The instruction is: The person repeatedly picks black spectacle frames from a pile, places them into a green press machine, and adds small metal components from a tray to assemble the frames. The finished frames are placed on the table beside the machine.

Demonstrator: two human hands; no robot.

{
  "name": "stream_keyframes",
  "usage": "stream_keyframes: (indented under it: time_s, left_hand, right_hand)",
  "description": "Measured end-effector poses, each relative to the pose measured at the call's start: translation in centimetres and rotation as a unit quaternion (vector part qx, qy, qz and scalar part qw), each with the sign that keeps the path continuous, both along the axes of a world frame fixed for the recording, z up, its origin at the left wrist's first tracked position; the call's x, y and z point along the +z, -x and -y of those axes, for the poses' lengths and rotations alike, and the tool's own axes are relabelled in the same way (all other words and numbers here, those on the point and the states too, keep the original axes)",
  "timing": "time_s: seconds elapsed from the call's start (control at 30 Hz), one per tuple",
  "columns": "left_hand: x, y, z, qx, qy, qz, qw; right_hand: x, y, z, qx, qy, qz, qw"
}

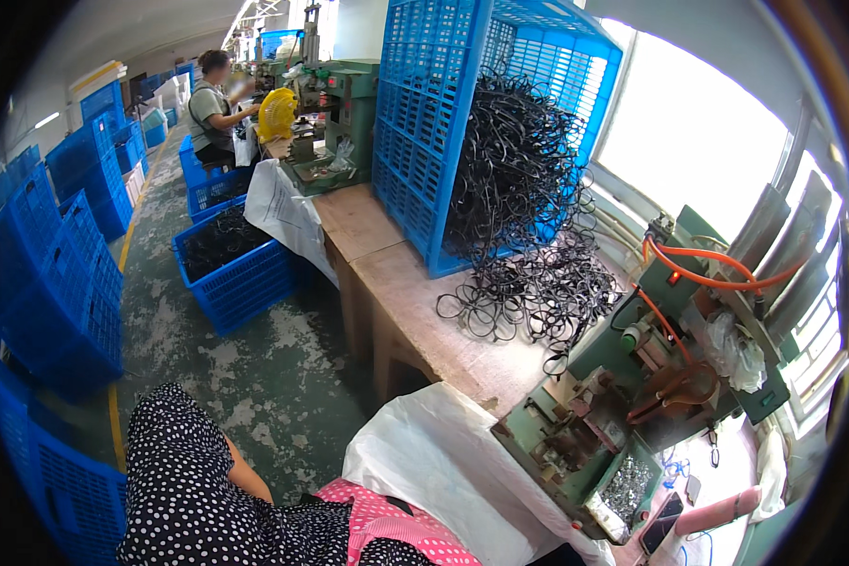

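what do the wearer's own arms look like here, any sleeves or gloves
Only the left arm shows, at the lower edge. A short black sleeve with small white polka dots covers its upper part; below that the arm is bare. A pink white-dotted cloth lies beside it. Neither hand is in view, so gloves, rings or a watch cannot be told.

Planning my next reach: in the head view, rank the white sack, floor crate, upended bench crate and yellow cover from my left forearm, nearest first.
From the left forearm (hand hidden):
1. White sack, to its right.
2. Floor crate, ahead.
3. Bench crate, ahead-right.
4. Yellow cover, far end.
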State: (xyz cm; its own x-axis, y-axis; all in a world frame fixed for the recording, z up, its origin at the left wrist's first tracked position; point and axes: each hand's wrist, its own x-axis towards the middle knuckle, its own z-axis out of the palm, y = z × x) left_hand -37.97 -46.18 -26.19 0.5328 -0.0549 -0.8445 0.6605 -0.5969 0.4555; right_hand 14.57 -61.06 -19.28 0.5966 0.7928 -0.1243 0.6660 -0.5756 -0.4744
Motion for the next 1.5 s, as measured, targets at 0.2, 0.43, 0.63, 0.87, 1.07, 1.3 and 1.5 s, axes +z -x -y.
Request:
stream_keyframes:
  time_s: [0.2,0.43,0.63,0.87,1.07,1.3,1.5]
  left_hand:
    - [-2.8,0.5,-0.8,-0.065,0.021,-0.034,0.997]
    - [5.4,-9.2,-8.8,-0.118,-0.394,0.052,0.910]
    - [19.0,-20.0,-8.0,0.321,0.122,0.311,0.886]
    - [25.0,-23.7,-7.6,-0.112,0.417,0.485,0.760]
    - [26.0,-25.4,-8.3,-0.010,0.394,0.553,0.734]
    - [24.2,-26.1,-10.2,0.012,0.264,0.468,0.843]
    - [18.7,-29.4,-15.8,0.157,-0.104,0.508,0.840]
  right_hand:
    - [-1.1,-0.3,1.6,0.017,0.069,-0.012,0.997]
    - [-5.4,-1.0,7.2,0.089,0.240,-0.054,0.965]
    - [-2.2,3.3,13.1,0.463,0.249,-0.158,0.836]
    - [13.7,1.2,6.8,0.211,-0.105,-0.424,0.874]
    - [11.9,-4.4,-1.5,-0.041,-0.245,0.013,0.969]
    - [7.8,-6.5,-8.2,-0.049,-0.177,0.240,0.953]
    - [7.1,-7.1,-8.8,-0.070,-0.337,0.160,0.925]
